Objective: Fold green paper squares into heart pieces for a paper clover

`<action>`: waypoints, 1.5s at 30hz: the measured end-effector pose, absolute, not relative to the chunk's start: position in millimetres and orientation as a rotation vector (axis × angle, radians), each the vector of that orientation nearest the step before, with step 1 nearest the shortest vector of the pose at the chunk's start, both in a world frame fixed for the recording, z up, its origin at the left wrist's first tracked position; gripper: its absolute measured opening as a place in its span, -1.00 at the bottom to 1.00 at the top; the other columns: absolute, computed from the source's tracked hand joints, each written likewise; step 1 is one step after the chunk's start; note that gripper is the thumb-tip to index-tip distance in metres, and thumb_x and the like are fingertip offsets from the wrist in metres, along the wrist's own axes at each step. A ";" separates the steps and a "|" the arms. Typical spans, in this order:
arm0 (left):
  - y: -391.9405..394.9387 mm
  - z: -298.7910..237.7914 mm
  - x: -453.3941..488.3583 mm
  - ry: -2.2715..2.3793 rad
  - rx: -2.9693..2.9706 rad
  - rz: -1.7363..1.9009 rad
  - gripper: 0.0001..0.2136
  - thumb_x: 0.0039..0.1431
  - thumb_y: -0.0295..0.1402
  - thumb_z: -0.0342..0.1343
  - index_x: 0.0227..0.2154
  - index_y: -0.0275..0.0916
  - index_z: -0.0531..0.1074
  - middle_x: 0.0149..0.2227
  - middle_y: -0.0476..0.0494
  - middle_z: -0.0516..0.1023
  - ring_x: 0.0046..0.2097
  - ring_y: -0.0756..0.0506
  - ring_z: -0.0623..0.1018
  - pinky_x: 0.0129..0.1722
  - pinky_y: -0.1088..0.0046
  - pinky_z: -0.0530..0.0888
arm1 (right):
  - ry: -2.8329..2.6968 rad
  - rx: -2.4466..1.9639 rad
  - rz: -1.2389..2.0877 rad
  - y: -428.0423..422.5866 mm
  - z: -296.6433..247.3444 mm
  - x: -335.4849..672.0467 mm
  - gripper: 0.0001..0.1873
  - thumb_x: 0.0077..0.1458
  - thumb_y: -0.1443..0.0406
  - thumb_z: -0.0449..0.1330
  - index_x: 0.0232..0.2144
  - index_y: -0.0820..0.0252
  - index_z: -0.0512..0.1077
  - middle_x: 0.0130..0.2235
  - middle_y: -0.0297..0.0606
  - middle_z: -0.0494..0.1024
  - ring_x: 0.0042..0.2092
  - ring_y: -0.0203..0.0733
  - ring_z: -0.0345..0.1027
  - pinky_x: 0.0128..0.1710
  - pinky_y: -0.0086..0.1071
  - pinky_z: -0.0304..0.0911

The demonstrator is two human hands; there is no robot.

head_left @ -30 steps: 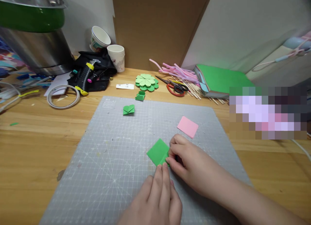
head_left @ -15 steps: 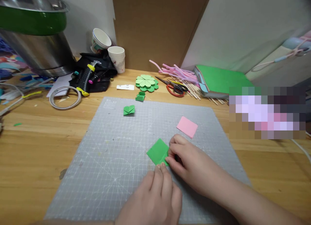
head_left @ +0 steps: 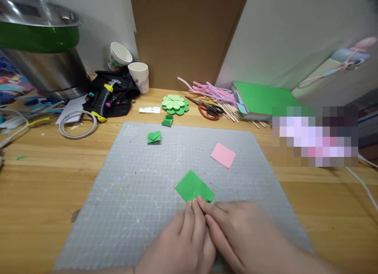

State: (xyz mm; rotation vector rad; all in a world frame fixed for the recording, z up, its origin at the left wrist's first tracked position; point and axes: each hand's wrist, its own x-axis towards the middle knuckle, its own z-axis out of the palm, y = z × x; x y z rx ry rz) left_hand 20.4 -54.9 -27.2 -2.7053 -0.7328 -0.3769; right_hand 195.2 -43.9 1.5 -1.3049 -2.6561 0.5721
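A green sheet of paper point(head_left: 193, 186) lies flat on the grey cutting mat point(head_left: 124, 195), turned like a diamond, with a faint crease across it. My left hand point(head_left: 183, 238) has its fingers together, their tips pressing the paper's near edge. Against it rests my right hand point(head_left: 245, 230), index fingertip on the same edge and thumb tucked beside the left fingers. The hands cover the paper's nearest corner. Further back on the mat are a pink square of paper point(head_left: 223, 155) and a small folded green paper piece point(head_left: 154, 137); another green folded piece point(head_left: 167, 120) sits at the mat's far edge.
Behind the mat lie a green paper clover point(head_left: 174, 103), scissors point(head_left: 211, 108), pink pipe cleaners point(head_left: 214, 92) and thin wooden sticks. A green-covered book point(head_left: 265, 96) is at the back right. Tape roll point(head_left: 62, 126), paper cups point(head_left: 138, 75) and a steel pot point(head_left: 50, 75) stand left.
My right hand has come down and nearer, from the paper's right corner to its near edge beside my left hand. The right corner is now uncovered. The view has shifted slightly.
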 end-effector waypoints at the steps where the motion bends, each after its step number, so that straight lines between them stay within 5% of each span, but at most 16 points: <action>1: -55.3 -27.1 20.5 -0.723 -2.701 -0.364 -0.70 0.23 -0.55 -0.23 -0.15 -0.40 0.40 -0.15 -0.28 0.60 -0.14 -0.17 0.58 -0.17 0.33 0.35 | -2.687 -1.309 0.525 -45.7 -0.1 194.0 -0.57 0.22 0.36 -0.14 0.00 0.35 0.41 -0.36 -0.17 0.60 -0.44 -0.18 0.47 -0.47 -0.36 0.20; 7: -57.3 -24.1 19.5 -0.758 -2.700 -0.351 -0.68 0.24 -0.54 -0.24 -0.12 -0.40 0.40 -0.14 -0.30 0.59 -0.12 -0.17 0.57 -0.17 0.32 0.32 | -2.805 -1.444 0.279 -46.8 2.3 191.7 -0.60 0.15 0.37 -0.10 -0.23 0.29 0.54 -0.56 -0.23 0.57 -0.63 -0.15 0.41 -0.67 -0.30 -0.09; 16: -56.3 -16.2 18.1 -0.843 -2.688 -0.268 -0.68 0.25 -0.50 -0.22 -0.14 -0.37 0.43 -0.13 -0.26 0.58 -0.22 -0.13 0.50 -0.20 0.33 0.24 | -2.800 -1.532 0.269 -49.1 4.1 192.9 -0.69 0.08 0.37 -0.03 -0.43 0.21 0.52 -0.58 -0.27 0.56 -0.63 -0.16 0.40 -0.64 -0.28 -0.26; 22: -52.4 -11.3 14.9 -0.967 -2.722 -0.252 -0.77 0.13 -0.50 -0.12 -0.38 -0.29 0.46 -0.41 -0.16 0.55 -0.42 -0.12 0.42 -0.35 0.32 0.26 | -2.796 -1.591 0.354 -49.4 5.6 194.1 -0.65 0.13 0.39 -0.07 -0.39 0.22 0.53 -0.58 -0.27 0.56 -0.61 -0.18 0.41 -0.62 -0.28 -0.22; 26: -47.9 -10.7 7.6 -1.004 -2.856 -0.255 -0.79 0.11 -0.52 -0.10 -0.39 -0.27 0.45 -0.40 -0.14 0.52 -0.39 -0.12 0.42 -0.35 0.32 0.31 | -2.783 -1.583 0.381 -48.4 6.5 194.2 -0.65 0.13 0.39 -0.07 -0.25 0.23 0.52 -0.57 -0.28 0.55 -0.62 -0.20 0.38 -0.61 -0.29 -0.22; 31: -27.5 -10.2 2.5 -1.286 -3.004 -0.403 -0.63 0.11 -0.50 -0.03 0.00 -0.25 0.36 -0.08 -0.17 0.50 -0.08 -0.19 0.44 -0.10 0.19 0.37 | -2.695 -1.564 0.506 -37.8 8.6 202.3 -0.69 0.14 0.38 -0.05 -0.42 0.14 0.49 -0.53 -0.31 0.53 -0.54 -0.23 0.37 -0.53 -0.32 -0.10; 34: -16.3 -9.6 1.5 -1.290 -3.059 -0.367 -0.59 0.13 -0.48 -0.01 0.08 -0.21 0.31 0.14 -0.16 0.36 0.12 -0.22 0.32 0.07 0.11 0.30 | -2.684 -1.528 0.434 -29.3 11.0 208.4 -0.72 0.13 0.36 -0.02 -0.47 0.13 0.47 -0.55 -0.32 0.46 -0.53 -0.25 0.30 -0.49 -0.32 -0.08; 45: -12.1 -11.1 5.3 -1.368 -3.045 -0.467 -0.82 0.27 -0.42 -0.06 -0.22 -0.29 0.44 -0.28 -0.18 0.47 -0.21 -0.18 0.45 -0.26 0.19 0.46 | -2.529 -1.345 0.518 -31.6 -8.6 200.5 -0.72 0.23 0.34 0.00 -0.04 0.15 0.37 -0.32 -0.29 0.49 -0.34 -0.24 0.35 -0.37 -0.38 0.18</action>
